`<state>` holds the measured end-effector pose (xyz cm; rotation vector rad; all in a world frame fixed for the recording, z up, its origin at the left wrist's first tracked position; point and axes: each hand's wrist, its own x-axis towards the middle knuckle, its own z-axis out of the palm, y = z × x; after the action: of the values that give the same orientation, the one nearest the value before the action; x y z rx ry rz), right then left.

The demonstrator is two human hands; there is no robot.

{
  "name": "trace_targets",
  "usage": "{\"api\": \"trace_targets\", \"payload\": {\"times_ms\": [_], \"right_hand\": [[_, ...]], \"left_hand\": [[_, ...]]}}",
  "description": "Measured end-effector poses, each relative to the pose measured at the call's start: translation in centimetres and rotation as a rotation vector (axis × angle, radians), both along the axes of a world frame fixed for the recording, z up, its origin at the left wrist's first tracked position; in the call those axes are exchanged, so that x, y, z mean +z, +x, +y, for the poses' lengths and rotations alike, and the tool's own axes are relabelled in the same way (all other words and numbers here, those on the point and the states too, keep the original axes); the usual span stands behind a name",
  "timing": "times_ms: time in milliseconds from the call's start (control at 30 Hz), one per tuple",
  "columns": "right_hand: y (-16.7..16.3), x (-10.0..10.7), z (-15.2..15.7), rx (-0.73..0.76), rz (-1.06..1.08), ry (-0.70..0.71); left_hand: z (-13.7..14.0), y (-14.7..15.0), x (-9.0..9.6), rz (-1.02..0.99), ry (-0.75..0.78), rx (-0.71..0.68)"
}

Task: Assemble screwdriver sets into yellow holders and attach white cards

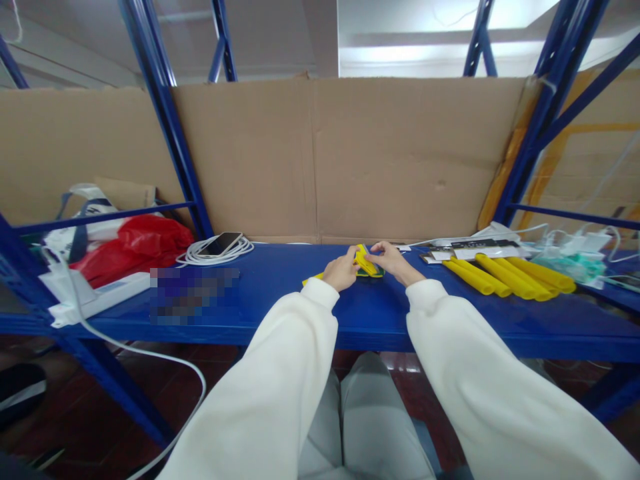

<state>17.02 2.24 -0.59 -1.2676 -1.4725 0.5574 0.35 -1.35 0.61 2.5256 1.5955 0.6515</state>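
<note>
A small yellow piece (367,261), with folded or ridged sides, is held up between my two hands just above the blue shelf top. My left hand (341,269) pinches its left side, fingers closed. From the right, my right hand (393,263) has thumb and forefinger closed on its edge. The piece is too small in view to tell its exact kind. Something dark with a green and yellow edge (379,273) lies beneath it, partly hidden. Another yellow bit (311,279) pokes out left of my left wrist, mostly covered by it.
Several yellow tubes (510,277) lie on the right, before flat black-and-white packages (475,250). White cables (575,243) tangle farther right. Leftward are a phone (223,244) on a coiled white cable (235,252), a power strip (117,293) and a red bag (145,243). Cardboard (400,160) stands behind.
</note>
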Motion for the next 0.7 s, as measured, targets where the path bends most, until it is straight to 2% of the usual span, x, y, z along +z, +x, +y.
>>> {"api": "trace_targets", "payload": {"times_ms": [267, 367, 433, 500, 600, 700], "right_hand": [[0.1, -0.2, 0.7, -0.012, -0.038, 0.046], [1.6, 0.0, 1.3, -0.161, -0.083, 0.035], [3.4, 0.0, 1.4, -0.354, -0.2, -0.032], [5.3, -0.3, 1.3, -0.478, -0.415, -0.144], [7.2, -1.2, 1.1, -0.511, -0.632, -0.35], [7.5, -1.8, 1.2, -0.502, -0.771, -0.436]], "left_hand": [[0.0, -0.1, 0.1, -0.008, 0.044, -0.034], [0.1, -0.1, 0.0, -0.033, 0.07, -0.065], [0.2, 0.0, -0.1, -0.043, 0.065, -0.072], [0.3, 0.0, -0.2, -0.046, 0.055, -0.074], [0.3, 0.0, -0.2, -0.044, 0.042, -0.077], [0.2, 0.0, -0.1, -0.033, 0.026, -0.078]]}}
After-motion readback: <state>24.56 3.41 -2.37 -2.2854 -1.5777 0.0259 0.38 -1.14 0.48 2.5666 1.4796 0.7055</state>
